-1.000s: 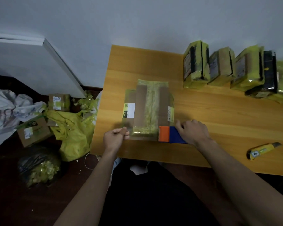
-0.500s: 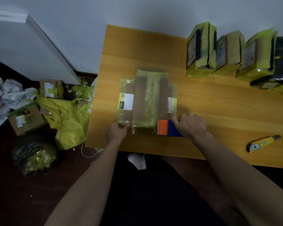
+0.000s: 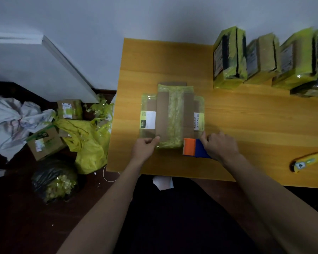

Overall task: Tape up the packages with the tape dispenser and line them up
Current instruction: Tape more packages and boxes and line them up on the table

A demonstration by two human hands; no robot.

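On the floor left of the bench (image 3: 154, 57) lie small boxes (image 3: 44, 142) and yellow wrap. The flat cardboard package (image 3: 171, 116), banded in yellow-green tape, lies mid-bench; the left hand (image 3: 144, 146) pinches its near edge, the right hand (image 3: 218, 145) grips the orange-blue tape dispenser (image 3: 193, 148) at its corner. Taped packages (image 3: 261, 59) stand rowed far right; a yellow knife (image 3: 308, 162) lies nearer.

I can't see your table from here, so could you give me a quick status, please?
Left hand pinches package near edge. Right hand grips tape dispenser at package's near right corner. Nothing in the way.
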